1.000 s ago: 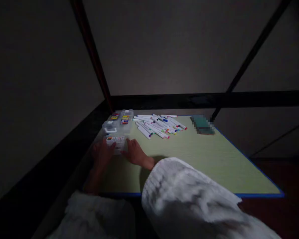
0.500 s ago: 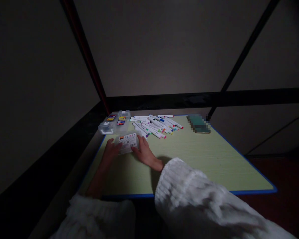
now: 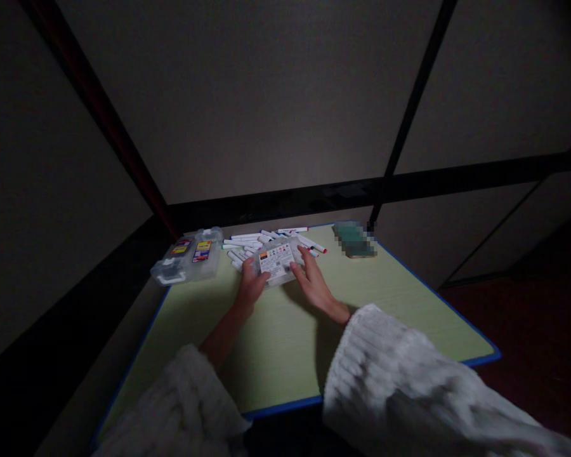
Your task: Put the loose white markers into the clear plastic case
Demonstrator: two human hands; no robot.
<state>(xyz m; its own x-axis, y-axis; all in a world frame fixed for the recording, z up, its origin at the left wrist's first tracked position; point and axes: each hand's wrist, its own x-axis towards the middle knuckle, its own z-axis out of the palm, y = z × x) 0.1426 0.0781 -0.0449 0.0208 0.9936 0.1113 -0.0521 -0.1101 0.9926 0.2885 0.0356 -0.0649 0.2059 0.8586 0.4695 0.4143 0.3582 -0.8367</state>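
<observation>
Between my two hands is a clear plastic case (image 3: 276, 261) with a white printed label facing up. My left hand (image 3: 251, 285) grips its left end, thumb on top. On its right end, my right hand (image 3: 311, 279) holds on with the thumb over the label's edge. The case is tilted above the tabletop and hides part of a pile of white markers (image 3: 247, 242) with coloured ends. What the case contains, if anything, I cannot make out.
At the table's far left lies an open clear plastic carry case (image 3: 188, 257) with a white handle and coloured labels. A pixelated green flat object (image 3: 354, 240) rests at the back right. The pale table (image 3: 285, 355) has a blue edge, with walls behind and to the left.
Both hands have moved the labelled case to the right and over the front of the marker pile. The view has turned slightly right.
</observation>
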